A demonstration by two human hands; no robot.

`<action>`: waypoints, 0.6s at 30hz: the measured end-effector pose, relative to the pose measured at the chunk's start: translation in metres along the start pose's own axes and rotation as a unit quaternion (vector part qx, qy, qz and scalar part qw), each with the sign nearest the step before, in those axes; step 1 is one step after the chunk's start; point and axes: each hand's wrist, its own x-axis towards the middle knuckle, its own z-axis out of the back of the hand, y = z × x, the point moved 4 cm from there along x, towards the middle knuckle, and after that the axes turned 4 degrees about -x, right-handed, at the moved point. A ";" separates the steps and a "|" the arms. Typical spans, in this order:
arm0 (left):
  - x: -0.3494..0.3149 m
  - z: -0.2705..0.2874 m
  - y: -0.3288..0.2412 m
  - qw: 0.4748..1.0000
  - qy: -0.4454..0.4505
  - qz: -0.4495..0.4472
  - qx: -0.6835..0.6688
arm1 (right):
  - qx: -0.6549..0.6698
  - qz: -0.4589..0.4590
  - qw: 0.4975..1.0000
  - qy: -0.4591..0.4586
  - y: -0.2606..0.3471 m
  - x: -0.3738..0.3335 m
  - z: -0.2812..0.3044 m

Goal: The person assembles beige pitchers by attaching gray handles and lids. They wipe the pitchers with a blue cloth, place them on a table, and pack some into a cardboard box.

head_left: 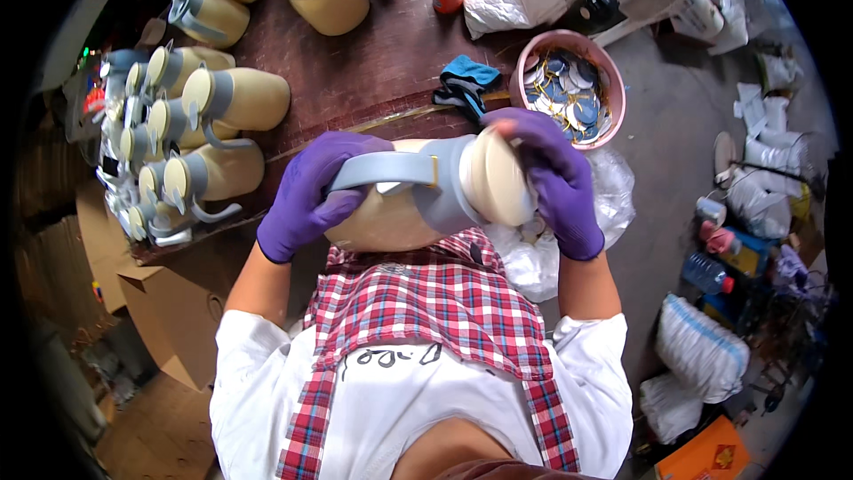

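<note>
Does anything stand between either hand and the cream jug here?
Nothing visible does, apart from the purple gloves. The left hand holds the jug beside its grey handle; the right hand is at the cream lid, though blur hides its exact grip.

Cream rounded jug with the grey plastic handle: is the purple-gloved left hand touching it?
Touching. The head view shows the purple-gloved left hand wrapped around the cream jug near the grey handle, with no gap between.

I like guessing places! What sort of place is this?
Probably a small workshop: a table with many matching cream-and-grey jugs, a pink tub of loose round pieces, and cardboard suggest it.
</note>
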 end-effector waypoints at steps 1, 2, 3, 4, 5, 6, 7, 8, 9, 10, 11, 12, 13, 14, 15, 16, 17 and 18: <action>-0.001 0.004 -0.005 1.000 0.001 0.003 -0.017 | -0.081 0.055 0.993 0.070 0.011 0.016 -0.010; -0.004 0.006 -0.006 1.000 0.005 0.005 -0.030 | -0.055 0.016 0.996 0.070 0.021 0.024 -0.018; -0.008 0.011 -0.003 0.998 -0.011 0.018 -0.060 | -0.030 -0.024 0.997 0.069 0.036 0.030 -0.028; -0.015 0.013 -0.001 0.995 -0.026 0.035 -0.093 | -0.039 -0.040 0.997 0.053 0.053 0.035 -0.040; -0.022 0.015 0.003 0.990 -0.040 0.050 -0.126 | -0.116 0.041 0.987 0.107 0.059 0.039 -0.045; -0.027 0.019 0.004 0.987 -0.038 0.048 -0.146 | -0.093 0.085 0.978 0.169 0.066 0.044 -0.054; -0.029 0.023 0.009 0.987 -0.021 0.062 -0.149 | -0.070 0.123 0.964 0.226 0.068 0.047 -0.065; -0.030 0.028 0.013 0.986 -0.004 0.075 -0.152 | -0.096 0.190 0.940 0.268 0.065 0.049 -0.074; -0.031 0.030 0.020 0.984 0.014 0.088 -0.154 | -0.115 0.220 0.928 0.279 0.060 0.047 -0.081; -0.033 0.028 0.030 0.985 0.006 0.086 -0.150 | -0.154 0.229 0.921 0.274 0.052 0.042 -0.082; -0.036 0.027 0.035 0.984 -0.003 0.088 -0.158 | -0.189 0.241 0.914 0.268 0.045 0.035 -0.085; -0.038 0.025 0.039 0.982 -0.012 0.089 -0.165 | -0.178 0.202 0.933 0.238 0.040 0.031 -0.086; -0.040 0.023 0.044 0.981 -0.019 0.092 -0.171 | -0.167 0.162 0.950 0.207 0.035 0.027 -0.088; -0.039 0.024 0.046 0.985 -0.027 0.063 -0.158 | -0.159 0.121 0.965 0.170 0.031 0.023 -0.090; -0.041 0.022 0.050 0.985 -0.032 0.070 -0.152 | -0.109 0.047 0.983 0.137 0.027 0.017 -0.098; -0.041 0.022 0.050 0.986 -0.036 0.073 -0.144 | -0.102 0.038 0.986 0.130 0.025 0.012 -0.103; -0.041 0.021 0.049 0.987 -0.040 0.077 -0.136 | -0.095 0.029 0.988 0.121 0.023 0.009 -0.104; -0.043 0.020 0.044 0.993 -0.060 0.062 -0.075 | -0.083 -0.011 0.989 0.118 0.023 0.010 -0.103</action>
